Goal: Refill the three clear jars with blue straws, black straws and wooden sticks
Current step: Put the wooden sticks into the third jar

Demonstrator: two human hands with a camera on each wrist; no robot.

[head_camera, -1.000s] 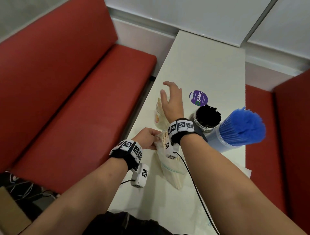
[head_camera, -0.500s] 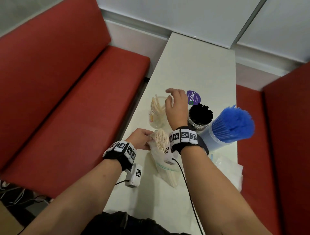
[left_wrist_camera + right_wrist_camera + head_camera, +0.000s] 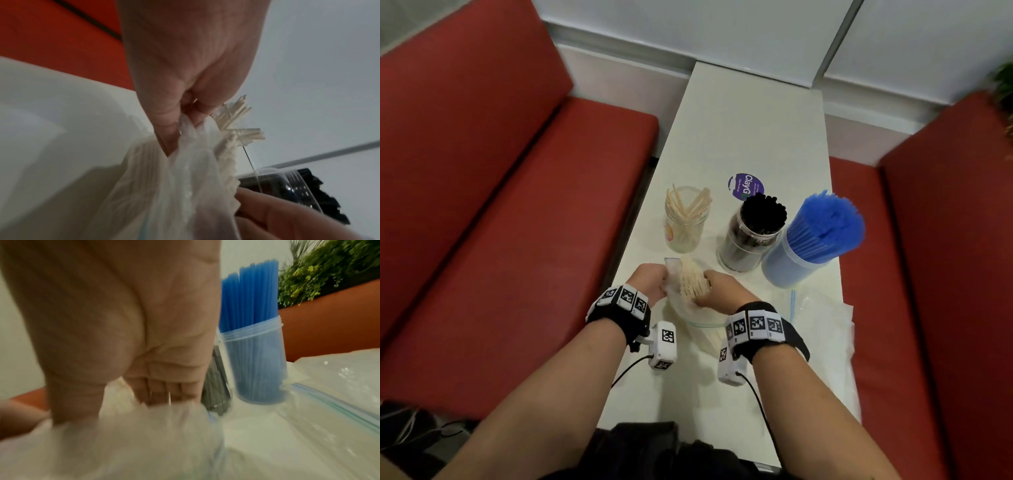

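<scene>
Back from the clear glass jar, my right hand grips pale wooden sticks; my left hand pinches their clear plastic bag.

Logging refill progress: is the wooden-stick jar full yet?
Not full. The wooden-stick jar holds a few loosely leaning sticks, with clear glass showing below.

Three jars stand on the desk ahead of me: the stick jar to the left, the black-straw jar right of it, the blue-straw jar rightmost (touching its neighbour). Nearer me lies the bag of sticks, between my left hand and right hand. A sticker lies behind the jars.
</scene>
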